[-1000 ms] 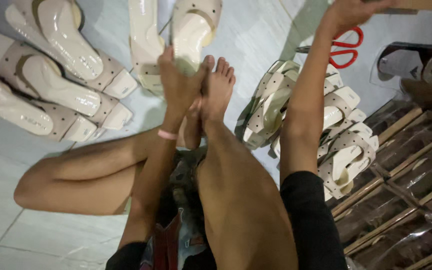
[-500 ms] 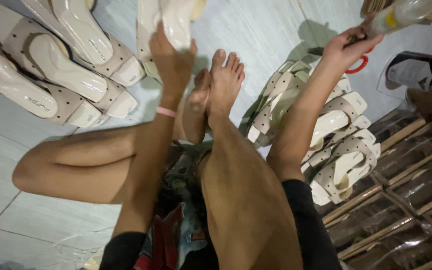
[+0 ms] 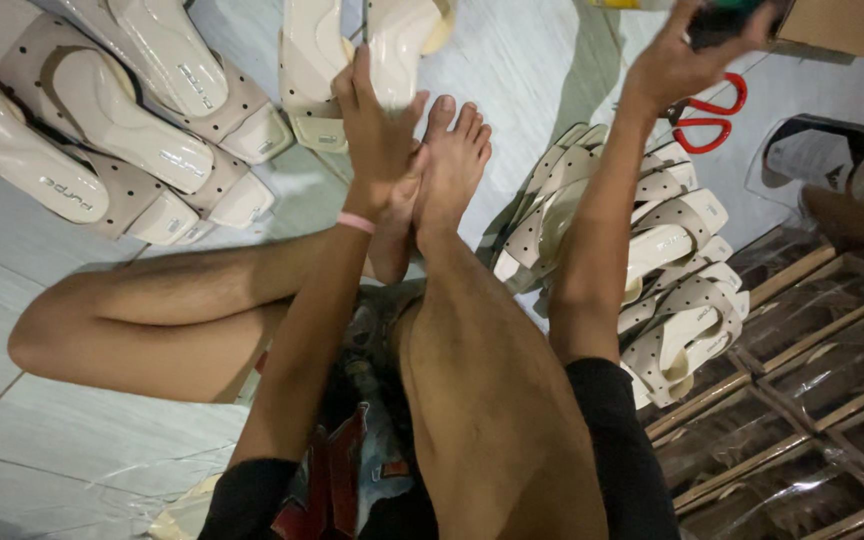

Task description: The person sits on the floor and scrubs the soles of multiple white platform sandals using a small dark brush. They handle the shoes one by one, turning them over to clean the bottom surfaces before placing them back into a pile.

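Leftmost, a row of cream open-toe sandals with dotted beige straps (image 3: 102,130) lies sole-up on the pale tiled floor (image 3: 52,300), well apart from the hands. Next comes the left hand (image 3: 377,130), a pink band at its wrist, the forearm stretched straight forward over the bent leg; its fingers close around the heel end of a cream sandal sole (image 3: 402,40), which it holds just above the bare foot (image 3: 452,160), beside another cream sole (image 3: 307,60) resting on the floor. By the look of it, the step in hand is gripping one sole for working, and the next move seems to call for bringing the two hands together over it. Further right, a heap of finished dotted beige sandals (image 3: 652,270) sits just beside the right forearm. That arm reaches up and away, and the right hand (image 3: 677,60) clasps a dark object with a green top (image 3: 722,15) at the frame's upper edge, too cropped to identify. Red-handled scissors (image 3: 707,115) lie just beyond the wrist, with plastic-wrapped wooden frames (image 3: 812,370) at the far right.
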